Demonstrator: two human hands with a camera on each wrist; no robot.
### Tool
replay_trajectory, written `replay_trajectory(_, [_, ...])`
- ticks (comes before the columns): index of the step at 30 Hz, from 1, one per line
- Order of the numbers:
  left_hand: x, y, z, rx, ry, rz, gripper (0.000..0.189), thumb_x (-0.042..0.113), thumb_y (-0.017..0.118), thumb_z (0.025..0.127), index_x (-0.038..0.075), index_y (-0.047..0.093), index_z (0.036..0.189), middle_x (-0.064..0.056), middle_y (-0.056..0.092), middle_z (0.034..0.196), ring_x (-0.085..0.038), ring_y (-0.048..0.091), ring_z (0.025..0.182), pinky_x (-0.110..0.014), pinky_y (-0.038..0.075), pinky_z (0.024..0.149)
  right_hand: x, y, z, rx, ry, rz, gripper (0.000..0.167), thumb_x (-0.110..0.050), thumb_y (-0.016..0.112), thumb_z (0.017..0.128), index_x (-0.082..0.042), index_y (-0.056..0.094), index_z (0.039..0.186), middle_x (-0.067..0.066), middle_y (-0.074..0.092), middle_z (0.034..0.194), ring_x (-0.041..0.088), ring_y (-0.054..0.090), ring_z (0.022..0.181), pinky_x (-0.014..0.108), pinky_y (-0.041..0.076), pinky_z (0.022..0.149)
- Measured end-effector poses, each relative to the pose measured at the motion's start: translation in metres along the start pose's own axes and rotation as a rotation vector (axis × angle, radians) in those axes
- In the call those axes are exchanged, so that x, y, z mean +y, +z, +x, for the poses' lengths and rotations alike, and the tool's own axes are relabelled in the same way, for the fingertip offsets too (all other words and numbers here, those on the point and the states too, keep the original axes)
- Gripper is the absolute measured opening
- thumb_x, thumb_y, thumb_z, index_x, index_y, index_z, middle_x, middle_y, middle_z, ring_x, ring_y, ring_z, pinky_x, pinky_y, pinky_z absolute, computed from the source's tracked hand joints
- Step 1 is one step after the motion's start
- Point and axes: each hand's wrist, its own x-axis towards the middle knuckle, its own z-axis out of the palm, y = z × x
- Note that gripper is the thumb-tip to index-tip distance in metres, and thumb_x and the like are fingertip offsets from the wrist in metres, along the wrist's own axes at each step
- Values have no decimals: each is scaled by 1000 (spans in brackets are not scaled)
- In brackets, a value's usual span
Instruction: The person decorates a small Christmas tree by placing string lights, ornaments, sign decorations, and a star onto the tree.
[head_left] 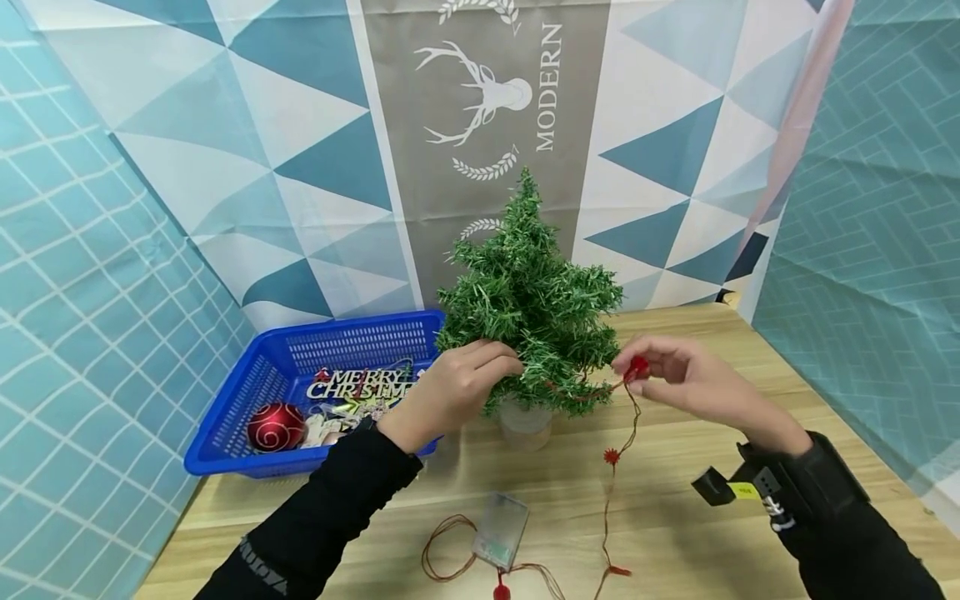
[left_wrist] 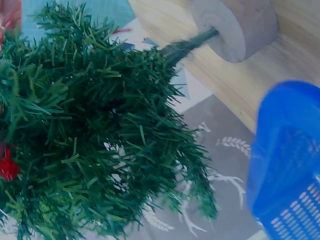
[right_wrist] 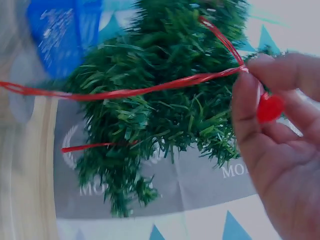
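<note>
A small artificial Christmas tree (head_left: pixel 536 308) stands upright on a round pale base (head_left: pixel 525 425). My left hand (head_left: pixel 468 383) reaches into its lower left branches with bent fingers; the fingertips are hidden by the greenery, so I cannot tell what they hold. To the right of the tree, my right hand (head_left: pixel 686 379) pinches the red wire of a light string (right_wrist: pixel 165 87) between thumb and forefinger, close to a red light cover (right_wrist: pixel 270 108). From there the wire runs left into the branches and also hangs down to the table, past a red spiky light cover (head_left: pixel 611 457).
A clear battery box (head_left: pixel 501 529) with coiled wire lies at the front of the wooden table (head_left: pixel 675 533). Left of the tree is a blue basket (head_left: pixel 225 417) with a red bauble (head_left: pixel 276 427) and a "Merry Christmas" sign (head_left: pixel 363 383). Patterned cloth (head_left: pixel 315 125) hangs behind.
</note>
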Motion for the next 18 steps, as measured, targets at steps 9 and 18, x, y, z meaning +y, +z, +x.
replay_trajectory(9, [-7, -9, -18, -13, -72, -230, 37, -26, 52, 76, 2, 62, 97, -9, 64, 99, -20, 63, 95, -20, 47, 88, 1, 12, 31, 283, 69, 36, 21, 0, 66, 88, 6, 60, 108, 10, 65, 101, 17, 64, 88, 24, 50, 69])
replay_trajectory(18, [-14, -13, -27, 50, -145, -249, 39, -30, 53, 74, 2, 61, 95, -10, 63, 97, -21, 62, 93, -20, 47, 87, -1, 18, 36, 138, -98, 239, 16, 7, 48, 96, 5, 52, 112, 15, 56, 98, 23, 67, 82, 34, 54, 79])
